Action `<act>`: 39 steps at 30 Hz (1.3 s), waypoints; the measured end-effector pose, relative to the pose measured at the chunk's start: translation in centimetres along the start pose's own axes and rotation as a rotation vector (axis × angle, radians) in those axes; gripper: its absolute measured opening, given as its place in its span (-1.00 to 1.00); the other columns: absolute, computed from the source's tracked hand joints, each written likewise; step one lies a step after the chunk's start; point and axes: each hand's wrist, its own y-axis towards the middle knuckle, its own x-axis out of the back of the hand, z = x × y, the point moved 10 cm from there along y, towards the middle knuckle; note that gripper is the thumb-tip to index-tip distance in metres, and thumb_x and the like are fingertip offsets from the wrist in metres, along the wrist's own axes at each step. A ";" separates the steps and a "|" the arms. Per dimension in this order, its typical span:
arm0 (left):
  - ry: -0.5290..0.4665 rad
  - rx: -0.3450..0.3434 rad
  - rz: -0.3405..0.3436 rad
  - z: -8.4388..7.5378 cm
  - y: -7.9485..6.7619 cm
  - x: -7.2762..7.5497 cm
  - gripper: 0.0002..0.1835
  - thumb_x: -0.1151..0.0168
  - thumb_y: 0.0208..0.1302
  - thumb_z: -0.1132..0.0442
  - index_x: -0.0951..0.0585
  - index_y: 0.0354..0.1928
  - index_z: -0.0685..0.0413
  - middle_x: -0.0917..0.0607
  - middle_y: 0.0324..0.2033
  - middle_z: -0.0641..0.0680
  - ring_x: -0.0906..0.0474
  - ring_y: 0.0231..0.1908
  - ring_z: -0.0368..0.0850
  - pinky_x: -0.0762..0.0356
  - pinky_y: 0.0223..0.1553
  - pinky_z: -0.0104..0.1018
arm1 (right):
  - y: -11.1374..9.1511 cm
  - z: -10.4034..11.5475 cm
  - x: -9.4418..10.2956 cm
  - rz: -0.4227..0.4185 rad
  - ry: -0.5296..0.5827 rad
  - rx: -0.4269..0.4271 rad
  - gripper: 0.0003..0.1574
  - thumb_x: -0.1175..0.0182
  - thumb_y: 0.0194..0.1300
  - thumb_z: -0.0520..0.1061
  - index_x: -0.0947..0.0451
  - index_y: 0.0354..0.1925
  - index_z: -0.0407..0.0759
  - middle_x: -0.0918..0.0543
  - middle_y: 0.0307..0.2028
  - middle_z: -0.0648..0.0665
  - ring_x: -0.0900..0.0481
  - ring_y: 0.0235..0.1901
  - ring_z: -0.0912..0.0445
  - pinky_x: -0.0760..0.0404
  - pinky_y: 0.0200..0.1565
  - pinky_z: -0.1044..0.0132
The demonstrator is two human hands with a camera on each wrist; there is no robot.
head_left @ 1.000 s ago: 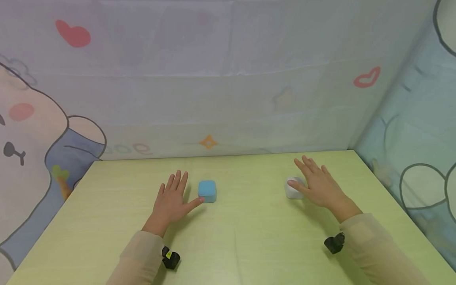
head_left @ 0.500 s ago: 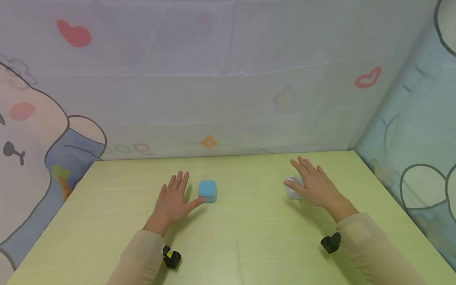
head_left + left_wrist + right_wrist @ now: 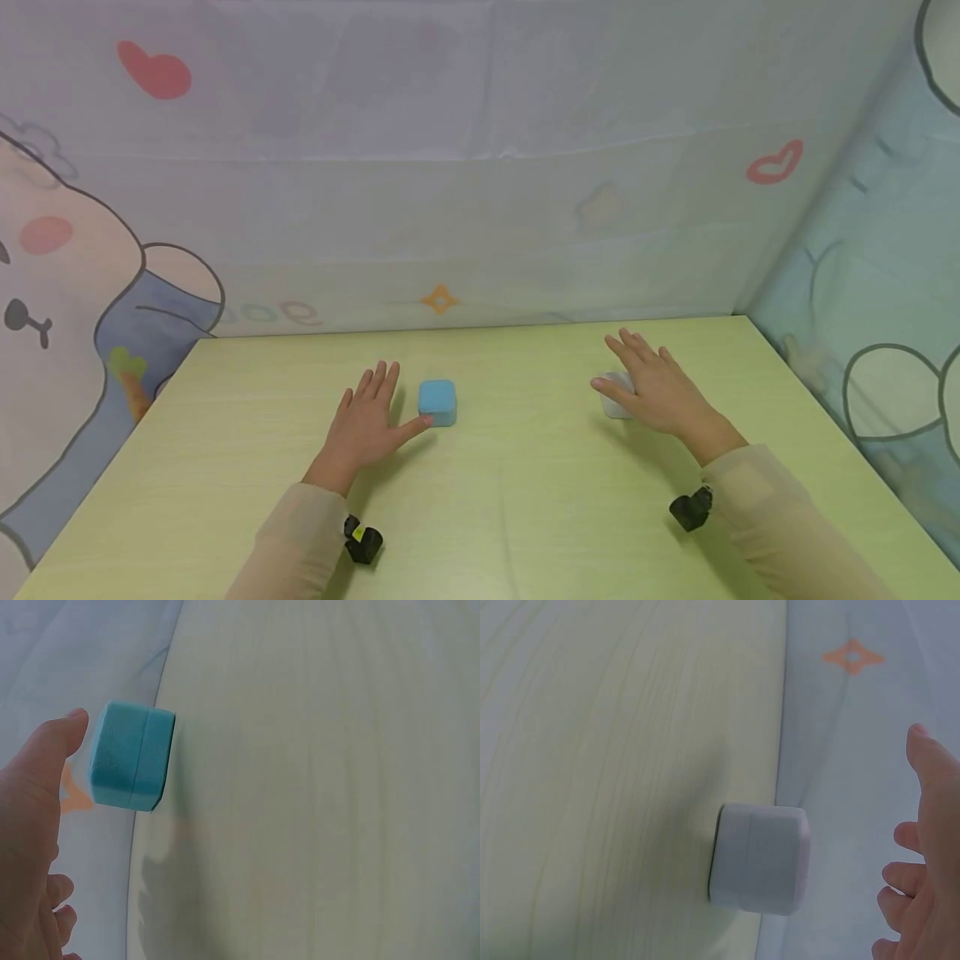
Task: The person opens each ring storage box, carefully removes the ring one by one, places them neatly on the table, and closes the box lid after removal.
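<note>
A small blue box point(image 3: 437, 400) with rounded corners and a seam round its sides stands on the table, right of my left hand point(image 3: 363, 429). That hand is held over the table with fingers spread, its thumb tip overlapping the box's front corner in the head view. In the left wrist view the blue box point(image 3: 131, 756) shows apart from the thumb. A similar white box point(image 3: 615, 400) is partly hidden behind my right hand point(image 3: 660, 392), whose fingers are extended. The right wrist view shows the white box point(image 3: 759, 859) with a gap between it and the fingers. Both hands hold nothing.
The pale yellow-green table point(image 3: 510, 500) ends at the back against a printed cloth point(image 3: 480, 208). Another cloth point(image 3: 885, 275) hangs along the right side. A black wrist camera point(image 3: 363, 542) sits on the left sleeve, and another black camera point(image 3: 692, 508) on the right.
My right hand has drifted a little to the left, so it covers more of the white box. The left hand has barely moved, and both boxes stay in place.
</note>
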 end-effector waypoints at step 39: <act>-0.025 -0.002 0.050 -0.2 -0.1 -0.7 0.11 -0.08 0.12 -0.41 0.05 0.47 0.17 -0.02 0.46 0.27 0.09 0.44 0.27 0.09 0.36 0.29 | 0.3 2.1 -1.5 0.001 0.098 0.028 0.01 0.10 0.33 0.41 -0.02 0.45 -0.19 -0.02 0.46 -0.28 0.06 0.46 -0.17 0.13 0.38 -0.23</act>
